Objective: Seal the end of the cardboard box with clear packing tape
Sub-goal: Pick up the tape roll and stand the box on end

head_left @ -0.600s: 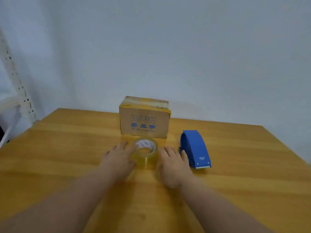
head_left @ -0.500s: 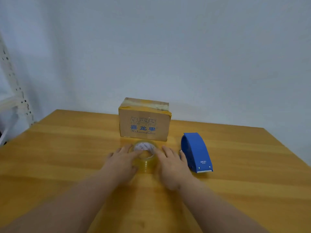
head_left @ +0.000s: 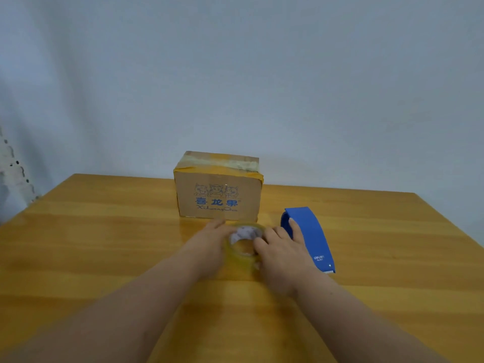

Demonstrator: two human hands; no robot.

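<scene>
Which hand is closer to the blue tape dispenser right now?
Right. The right hand lies beside the blue tape dispenser, fingers overlapping its edge; the left hand is across the tape roll.

Both hands [head_left: 209, 247] [head_left: 281, 255] forward; fingers curled

Glossy, varnished wood grain on the table [head_left: 104, 244]. Matt brown cardboard box [head_left: 218, 195], shiny yellowish tape over its top edges. Clear, glossy plastic tape roll [head_left: 243, 247]. Smooth blue plastic dispenser [head_left: 311, 237]. Matt painted wall [head_left: 262, 74].
</scene>
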